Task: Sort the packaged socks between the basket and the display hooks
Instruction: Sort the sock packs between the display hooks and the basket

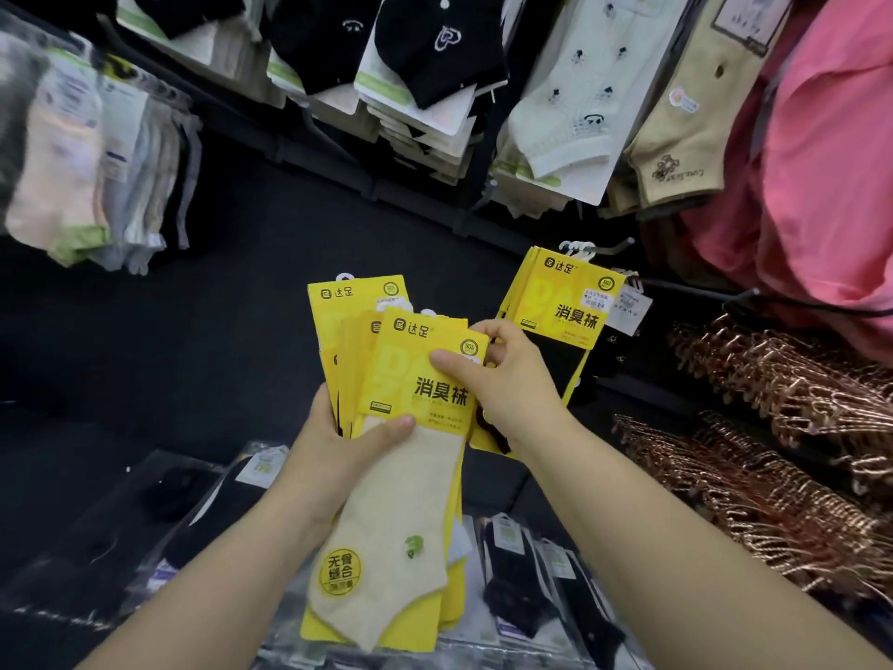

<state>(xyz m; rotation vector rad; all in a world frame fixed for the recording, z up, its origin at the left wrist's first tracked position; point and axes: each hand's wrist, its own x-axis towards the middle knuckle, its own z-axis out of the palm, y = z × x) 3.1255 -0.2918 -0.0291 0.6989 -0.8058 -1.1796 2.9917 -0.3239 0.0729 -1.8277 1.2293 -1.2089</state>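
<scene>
My left hand (pixel 333 456) grips a fanned stack of several yellow sock packs (pixel 357 331) at chest height. The front pack (pixel 410 500) carries a cream sock on a yellow card. My right hand (pixel 507 379) pinches the top right corner of that front pack, thumb on its face. Just beyond my right hand, more yellow packs with black socks (pixel 565 321) hang on a display hook (pixel 604 249). No basket is plainly visible.
Black, white and beige socks (pixel 425 55) hang in rows above on the dark wall. Pale packaged socks (pixel 96 157) hang at the left. Copper hangers (pixel 783 427) pile at the right beside pink clothing (pixel 831 162). Clear-wrapped black socks (pixel 512 573) lie below.
</scene>
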